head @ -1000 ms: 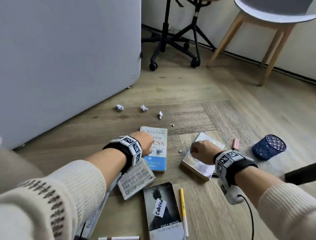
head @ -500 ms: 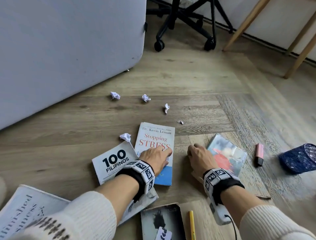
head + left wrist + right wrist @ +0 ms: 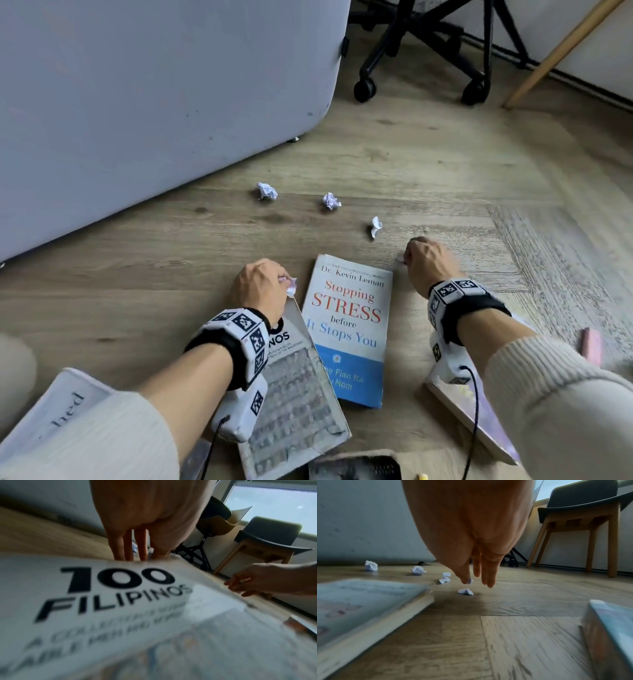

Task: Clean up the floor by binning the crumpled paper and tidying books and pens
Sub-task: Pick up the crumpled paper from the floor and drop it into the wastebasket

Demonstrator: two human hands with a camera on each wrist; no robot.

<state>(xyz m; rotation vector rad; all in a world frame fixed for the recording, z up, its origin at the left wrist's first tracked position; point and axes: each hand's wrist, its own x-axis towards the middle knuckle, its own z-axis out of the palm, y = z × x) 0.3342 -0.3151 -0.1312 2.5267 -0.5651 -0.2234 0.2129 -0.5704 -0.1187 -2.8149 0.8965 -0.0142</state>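
We pinch one paper scrap [image 3: 292, 285] in the left hand [image 3: 260, 287] and another scrap [image 3: 469, 581] in the right hand [image 3: 471, 534], so we keep both pinches tight, then collect the loose scrap [image 3: 465, 591] lying below the right fingertips.

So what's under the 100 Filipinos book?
The 100 Filipinos book overlaps the left edge of the Stopping Stress book, hiding some first letters on its cover. Anything else beneath cannot be seen; the book itself covers it.
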